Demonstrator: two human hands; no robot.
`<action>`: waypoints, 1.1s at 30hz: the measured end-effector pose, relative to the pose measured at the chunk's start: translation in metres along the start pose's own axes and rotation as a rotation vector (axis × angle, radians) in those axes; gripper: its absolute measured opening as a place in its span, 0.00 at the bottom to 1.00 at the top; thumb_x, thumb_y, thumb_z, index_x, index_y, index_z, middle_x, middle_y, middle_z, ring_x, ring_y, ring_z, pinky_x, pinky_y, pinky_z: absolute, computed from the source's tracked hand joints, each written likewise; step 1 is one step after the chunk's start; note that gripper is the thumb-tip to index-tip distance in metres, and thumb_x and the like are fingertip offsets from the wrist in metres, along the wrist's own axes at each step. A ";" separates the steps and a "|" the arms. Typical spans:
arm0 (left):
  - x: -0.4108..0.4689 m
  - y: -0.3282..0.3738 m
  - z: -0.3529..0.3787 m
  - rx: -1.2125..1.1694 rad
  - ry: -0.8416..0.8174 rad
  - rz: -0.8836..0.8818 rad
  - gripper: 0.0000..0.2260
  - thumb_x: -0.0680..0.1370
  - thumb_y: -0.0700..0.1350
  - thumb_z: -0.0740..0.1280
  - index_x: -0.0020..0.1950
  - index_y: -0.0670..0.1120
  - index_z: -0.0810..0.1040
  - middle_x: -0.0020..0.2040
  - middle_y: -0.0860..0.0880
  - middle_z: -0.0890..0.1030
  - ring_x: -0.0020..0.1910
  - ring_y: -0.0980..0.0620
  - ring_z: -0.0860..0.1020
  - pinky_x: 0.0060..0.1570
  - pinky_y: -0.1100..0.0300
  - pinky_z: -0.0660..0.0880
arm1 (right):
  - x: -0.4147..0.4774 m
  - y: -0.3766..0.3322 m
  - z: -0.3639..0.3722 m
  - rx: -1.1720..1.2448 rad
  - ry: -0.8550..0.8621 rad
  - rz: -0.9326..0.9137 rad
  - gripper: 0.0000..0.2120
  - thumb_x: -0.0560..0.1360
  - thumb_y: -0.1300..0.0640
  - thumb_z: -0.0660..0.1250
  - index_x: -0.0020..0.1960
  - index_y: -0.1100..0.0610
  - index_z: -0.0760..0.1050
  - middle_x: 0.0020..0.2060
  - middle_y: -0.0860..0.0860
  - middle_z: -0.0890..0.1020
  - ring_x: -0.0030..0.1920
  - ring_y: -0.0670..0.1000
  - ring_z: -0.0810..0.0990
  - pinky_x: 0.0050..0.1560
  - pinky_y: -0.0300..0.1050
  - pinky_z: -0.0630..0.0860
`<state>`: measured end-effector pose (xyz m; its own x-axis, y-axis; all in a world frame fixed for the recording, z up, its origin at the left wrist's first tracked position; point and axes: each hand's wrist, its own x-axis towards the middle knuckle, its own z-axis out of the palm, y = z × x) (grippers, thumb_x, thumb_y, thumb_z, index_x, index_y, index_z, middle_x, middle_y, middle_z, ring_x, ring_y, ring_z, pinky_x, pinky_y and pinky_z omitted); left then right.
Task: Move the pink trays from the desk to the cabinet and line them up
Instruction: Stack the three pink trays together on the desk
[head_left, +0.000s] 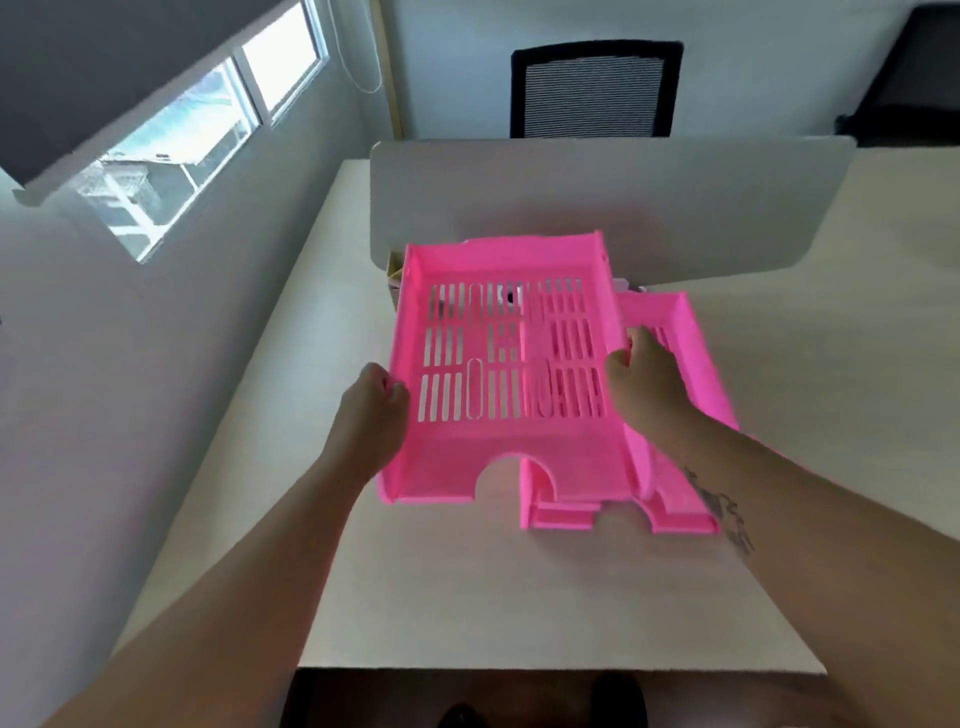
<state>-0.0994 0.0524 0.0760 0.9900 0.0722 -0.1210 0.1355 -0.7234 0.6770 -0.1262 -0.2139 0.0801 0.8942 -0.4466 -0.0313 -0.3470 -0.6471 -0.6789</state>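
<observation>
A pink slotted tray (498, 260) hangs tilted above the pale desk (467, 597), held at both side walls. My left hand (376, 410) grips its left wall and my right hand (641, 384) grips its right wall. Beneath and to the right, another pink tray (691, 364) lies on the desk, partly covered by the lifted one and my right forearm. A further pink front piece (563, 514) shows under the lifted tray; whether it belongs to a third tray is unclear. The cabinet is out of view.
A grey divider panel (623, 197) stands across the desk behind the trays. A black mesh chair (595, 88) sits beyond it. Small items are half hidden behind the lifted tray. A wall with a window (171, 150) runs along the left. The desk's front edge (545, 670) is near me.
</observation>
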 end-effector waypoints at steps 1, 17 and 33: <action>0.001 0.015 0.011 -0.001 -0.023 0.009 0.09 0.83 0.43 0.54 0.51 0.40 0.71 0.39 0.51 0.72 0.35 0.54 0.71 0.29 0.58 0.65 | 0.005 0.012 -0.013 -0.011 0.005 0.012 0.19 0.81 0.63 0.53 0.70 0.68 0.65 0.51 0.59 0.77 0.30 0.47 0.71 0.27 0.40 0.63; -0.015 0.094 0.132 0.048 -0.080 -0.073 0.11 0.82 0.43 0.52 0.52 0.39 0.71 0.43 0.44 0.76 0.37 0.49 0.74 0.33 0.54 0.71 | 0.063 0.139 -0.068 0.064 -0.091 0.089 0.15 0.82 0.61 0.52 0.64 0.66 0.68 0.47 0.62 0.79 0.31 0.51 0.73 0.28 0.42 0.67; -0.016 0.081 0.128 -0.266 -0.152 -0.139 0.11 0.83 0.49 0.59 0.59 0.42 0.69 0.47 0.48 0.77 0.40 0.53 0.77 0.33 0.58 0.73 | 0.051 0.137 -0.061 0.209 -0.166 0.102 0.22 0.83 0.53 0.54 0.74 0.60 0.61 0.52 0.56 0.79 0.40 0.53 0.79 0.37 0.44 0.75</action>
<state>-0.1093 -0.0955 0.0402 0.9470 0.0402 -0.3186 0.2940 -0.5080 0.8096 -0.1457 -0.3635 0.0303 0.8979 -0.3841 -0.2150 -0.3867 -0.4550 -0.8021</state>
